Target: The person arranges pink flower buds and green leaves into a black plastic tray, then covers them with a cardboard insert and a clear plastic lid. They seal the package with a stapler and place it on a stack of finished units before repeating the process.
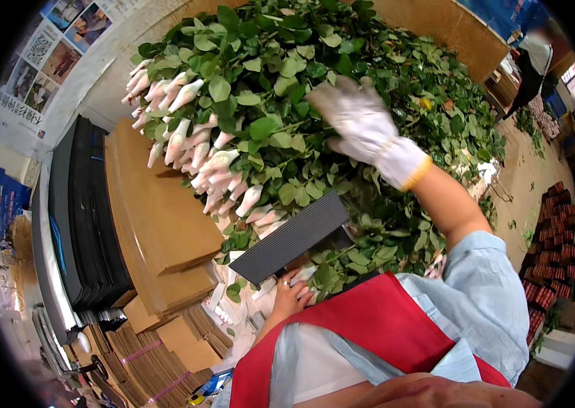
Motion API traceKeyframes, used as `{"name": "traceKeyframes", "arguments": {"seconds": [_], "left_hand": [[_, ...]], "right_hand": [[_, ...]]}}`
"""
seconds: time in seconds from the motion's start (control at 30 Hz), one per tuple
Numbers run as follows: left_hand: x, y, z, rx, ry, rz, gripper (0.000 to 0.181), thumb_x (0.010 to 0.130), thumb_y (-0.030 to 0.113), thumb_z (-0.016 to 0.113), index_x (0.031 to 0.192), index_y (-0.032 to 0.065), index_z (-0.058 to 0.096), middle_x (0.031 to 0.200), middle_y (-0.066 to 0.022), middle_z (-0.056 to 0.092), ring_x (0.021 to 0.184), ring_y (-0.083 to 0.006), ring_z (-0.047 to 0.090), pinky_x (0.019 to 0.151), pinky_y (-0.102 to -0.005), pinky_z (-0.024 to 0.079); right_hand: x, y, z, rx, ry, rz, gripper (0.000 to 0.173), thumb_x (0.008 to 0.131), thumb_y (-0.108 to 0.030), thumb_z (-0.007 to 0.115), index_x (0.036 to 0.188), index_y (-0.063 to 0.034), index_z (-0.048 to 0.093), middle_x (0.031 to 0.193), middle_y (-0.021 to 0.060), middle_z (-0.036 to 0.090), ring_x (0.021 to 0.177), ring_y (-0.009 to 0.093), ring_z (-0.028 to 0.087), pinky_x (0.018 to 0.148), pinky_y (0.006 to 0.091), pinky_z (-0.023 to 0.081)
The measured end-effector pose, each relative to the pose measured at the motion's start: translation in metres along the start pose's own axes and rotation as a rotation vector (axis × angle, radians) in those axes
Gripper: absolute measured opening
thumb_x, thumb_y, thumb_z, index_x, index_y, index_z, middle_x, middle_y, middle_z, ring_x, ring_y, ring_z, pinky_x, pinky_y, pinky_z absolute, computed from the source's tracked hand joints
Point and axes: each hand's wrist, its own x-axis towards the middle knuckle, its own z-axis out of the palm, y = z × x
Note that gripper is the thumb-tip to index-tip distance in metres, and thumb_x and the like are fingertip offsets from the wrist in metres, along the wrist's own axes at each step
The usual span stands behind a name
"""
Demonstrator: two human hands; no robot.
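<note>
A large heap of leafy cut rose stems (287,97) lies before me, their buds in pale mesh sleeves (201,153) facing left. My right hand (359,122), in a white knit glove with a yellow cuff, is over the leaves. Its fingers are spread and blurred, with nothing seen in them. A dark grey ribbed panel (292,237) slants across the near side of the heap. Just below this panel is my left hand (292,295), bare and wearing a ring. Its fingers lie against a sleeved bud (306,274) near more leafy stems; whether they grip it is unclear.
Flat brown cardboard sheets (165,219) and black boards (83,214) stand at the left. Below them are bundled folded cartons (150,357). A wooden board (440,30) edges the heap's far side. Another person (534,56) stands at the upper right, near reddish stacked items (552,245).
</note>
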Motion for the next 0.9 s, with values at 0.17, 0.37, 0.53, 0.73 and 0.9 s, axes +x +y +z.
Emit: {"name": "traceKeyframes", "arguments": {"seconds": [0.17, 0.37, 0.53, 0.73, 0.9], "left_hand": [[0.016, 0.020, -0.020, -0.036, -0.112, -0.160, 0.065, 0.077, 0.016, 0.078, 0.136, 0.0157, 0.052, 0.136, -0.0208, 0.049, 0.125, -0.0425, 0.042, 0.107, -0.0480, 0.035], [0.026, 0.033, -0.028, 0.087, -0.116, -0.106, 0.066, 0.077, 0.019, 0.079, 0.136, 0.0145, 0.050, 0.140, -0.0196, 0.044, 0.129, -0.0444, 0.038, 0.108, -0.0484, 0.036], [0.008, 0.011, -0.014, -0.011, -0.045, -0.059, 0.062, 0.078, 0.021, 0.078, 0.134, 0.0115, 0.053, 0.136, -0.0132, 0.055, 0.124, -0.0378, 0.049, 0.105, -0.0463, 0.039], [-0.001, 0.010, 0.002, -0.086, 0.020, -0.177, 0.068, 0.076, 0.025, 0.079, 0.136, 0.0084, 0.052, 0.138, -0.0130, 0.055, 0.122, -0.0347, 0.053, 0.104, -0.0441, 0.040], [0.003, 0.009, -0.001, -0.053, -0.016, -0.148, 0.070, 0.076, 0.032, 0.079, 0.137, 0.0091, 0.052, 0.137, -0.0136, 0.054, 0.123, -0.0348, 0.051, 0.105, -0.0435, 0.040]], "right_hand": [[0.038, -0.002, 0.023, 0.123, -0.109, 0.033, 0.034, 0.090, -0.014, 0.058, 0.124, -0.0165, 0.058, 0.078, 0.0096, 0.061, 0.074, 0.029, 0.061, 0.085, 0.0422, 0.054], [-0.056, -0.013, 0.032, -0.056, 0.086, -0.049, 0.062, 0.080, -0.009, 0.067, 0.138, -0.0157, 0.045, 0.120, 0.0168, 0.058, 0.106, 0.039, 0.060, 0.101, 0.0640, 0.042], [-0.058, -0.010, 0.077, 0.689, -1.011, 0.218, 0.084, 0.079, -0.037, 0.074, 0.151, -0.0165, 0.037, 0.142, 0.0202, 0.052, 0.128, 0.036, 0.051, 0.108, 0.0450, 0.041], [0.142, 0.028, 0.031, 0.416, 0.334, 0.290, 0.036, 0.099, -0.037, 0.050, 0.121, -0.0124, 0.064, 0.121, 0.0138, 0.066, 0.107, 0.031, 0.065, 0.094, 0.0419, 0.051], [0.220, 0.060, 0.095, 0.239, -0.316, 0.284, 0.045, 0.103, -0.041, 0.033, 0.129, -0.0135, 0.057, 0.130, 0.0150, 0.062, 0.118, 0.034, 0.059, 0.103, 0.0419, 0.045]]}}
